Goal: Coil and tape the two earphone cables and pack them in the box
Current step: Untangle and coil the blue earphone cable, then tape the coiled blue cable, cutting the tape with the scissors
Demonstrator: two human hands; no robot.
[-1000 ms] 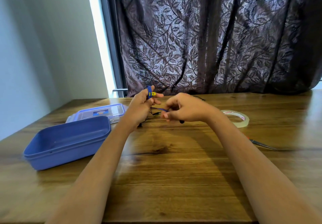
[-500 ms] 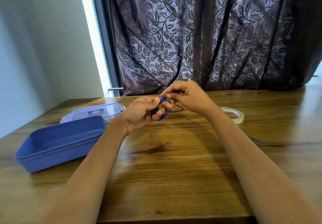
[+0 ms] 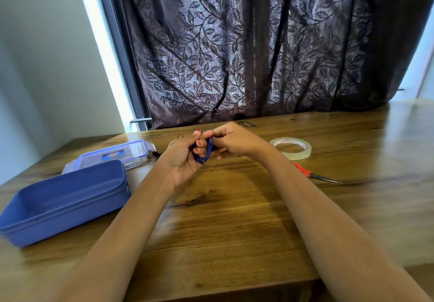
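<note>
Your left hand [image 3: 185,158] grips the coiled blue earphone cable [image 3: 203,149] above the wooden surface [image 3: 234,219], right of the open blue box [image 3: 63,200]; your right hand [image 3: 234,140] pinches its top loop, fingers closed, left of the tape roll [image 3: 291,147].

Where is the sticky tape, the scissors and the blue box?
tape roll [image 3: 303,154], head view, on the near side of its clear ring.
scissors [image 3: 303,169], head view, on the orange handle.
blue box [image 3: 77,204], head view, on its near outer wall.
</note>
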